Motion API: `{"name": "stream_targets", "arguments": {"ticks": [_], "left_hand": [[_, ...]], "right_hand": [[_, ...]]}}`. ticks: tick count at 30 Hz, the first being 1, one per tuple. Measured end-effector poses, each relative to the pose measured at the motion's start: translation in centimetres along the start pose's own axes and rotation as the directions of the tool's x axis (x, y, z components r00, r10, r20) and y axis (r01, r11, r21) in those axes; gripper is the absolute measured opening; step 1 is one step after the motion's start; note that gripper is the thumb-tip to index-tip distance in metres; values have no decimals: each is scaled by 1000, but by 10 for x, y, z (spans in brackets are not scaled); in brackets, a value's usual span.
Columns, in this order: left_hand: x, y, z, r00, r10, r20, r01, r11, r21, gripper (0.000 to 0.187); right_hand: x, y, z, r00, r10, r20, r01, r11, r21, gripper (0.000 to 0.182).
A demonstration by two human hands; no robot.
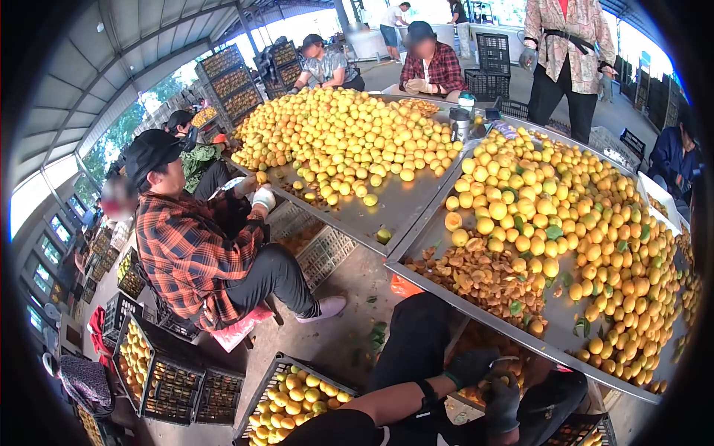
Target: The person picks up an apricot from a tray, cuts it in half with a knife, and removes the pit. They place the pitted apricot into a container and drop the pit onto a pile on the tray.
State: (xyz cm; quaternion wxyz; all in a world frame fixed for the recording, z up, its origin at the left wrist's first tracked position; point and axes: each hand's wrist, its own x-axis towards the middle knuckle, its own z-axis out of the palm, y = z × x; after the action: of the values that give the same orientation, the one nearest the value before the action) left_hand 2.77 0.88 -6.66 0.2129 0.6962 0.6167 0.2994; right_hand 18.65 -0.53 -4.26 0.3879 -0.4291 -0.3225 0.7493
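Table (416, 204): two metal sheets meeting at a seam, heaped with yellow fruit (565, 215).
Pits (476, 276): brown pile at the table's near edge.
Crate (294, 394): on the floor, holding fruit.
Left hand (470, 366): gloved, below the table's near edge; grip cannot be told.
Right hand (503, 401): gloved, clenched on something small, unclear.

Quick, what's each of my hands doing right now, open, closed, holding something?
Left hand: gloved, fingers curled, below the table edge; whether it holds anything cannot be told.
Right hand: gloved, curled close beside the left; contents cannot be told.
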Motion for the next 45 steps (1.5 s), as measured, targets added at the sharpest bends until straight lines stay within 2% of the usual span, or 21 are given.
{"name": "stream_targets", "arguments": {"ticks": [2, 3, 4, 6, 7, 8, 9, 11, 12, 14, 15, 17, 22, 24, 25, 34, 35, 38, 40, 42, 45], "left_hand": [[5, 2, -6, 996, -23, 82, 11, 988, 153, 25], [5, 6, -17, 987, -42, 156, -5, 957, 289, 26], [-1, 2, -25, 995, 83, 49, -95, 942, 322, 25], [-7, -47, 9, 946, 224, -236, -168, 957, 236, 22], [-10, -78, 38, 893, 192, -407, -159, 981, 113, 22], [-11, -59, 10, 972, 17, -234, -74, 969, -235, 24], [-9, -45, -27, 995, -102, -3, 85, 850, -520, 26], [-8, -10, -79, 900, -349, 262, 298, 54, -953, 21], [-9, -20, -84, 899, -335, 283, 315, 41, -948, 21], [-10, -38, -85, 959, -282, 29, 208, 630, -748, 12], [-8, -34, -89, 961, -274, 39, 208, 624, -753, 12], [-7, -24, -99, 867, -431, 251, 175, -209, -962, 13], [-4, -29, -91, 866, -460, 196, 197, -46, -979, 10], [-4, -34, -83, 879, -439, 187, 188, -42, -981, 8], [-3, -35, -82, 875, -447, 184, 192, -28, -981, 10], [2, -30, -83, 850, -507, 143, 300, 243, -923, 9], [6, -15, -92, 788, -566, 241, 308, 23, -951, 9], [7, -10, -97, 807, -507, 301, 343, -12, -939, 7], [9, -14, -91, 816, -496, 298, 364, 41, -930, 6], [9, -20, -84, 825, -486, 288, 380, 100, -919, 5], [12, -21, -80, 813, -476, 334, 376, -8, -927, 5]], "right_hand": [[-3, -1, -2, 996, 70, -59, -60, 987, 152, 15], [-9, -7, 3, 951, -308, 24, 297, 892, -340, 13], [-16, -14, 6, 798, -546, 256, 540, 458, -706, 24], [-21, -27, 2, 916, -337, 216, 395, 673, -626, 24], [-12, -23, -3, 997, -50, 62, 50, 999, 8, 27], [-7, -28, -3, 962, 232, 141, -266, 696, 666, 29], [-7, -34, 1, 971, 169, 170, -240, 720, 652, 34], [-2, -51, 24, 979, 107, 174, -196, 739, 645, 39], [4, -59, 32, 969, 108, 221, -227, 744, 628, 42], [11, -71, 40, 962, 114, 246, -245, 753, 611, 46], [17, -75, 44, 962, 89, 259, -232, 767, 599, 47], [28, -85, 55, 963, 58, 263, -205, 789, 580, 46], [63, -88, 62, 952, 24, 305, -201, 799, 566, 36], [90, -78, 64, 981, -72, 183, 8, 945, 326, 29], [108, -68, 69, 888, -385, 252, 419, 902, -100, 26], [138, -91, 71, 937, -306, 170, 320, 946, -58, 32], [140, -92, 51, 919, -344, 194, 372, 919, -129, 31], [153, -99, -20, 887, -459, 38, 459, 874, -162, 26], [159, -120, -79, 835, -550, -12, 473, 729, -495, 31], [144, -171, -95, 793, -593, -140, -13, 214, -977, 41], [157, -183, -126, 701, -694, -165, -226, 4, -974, 48]]}}
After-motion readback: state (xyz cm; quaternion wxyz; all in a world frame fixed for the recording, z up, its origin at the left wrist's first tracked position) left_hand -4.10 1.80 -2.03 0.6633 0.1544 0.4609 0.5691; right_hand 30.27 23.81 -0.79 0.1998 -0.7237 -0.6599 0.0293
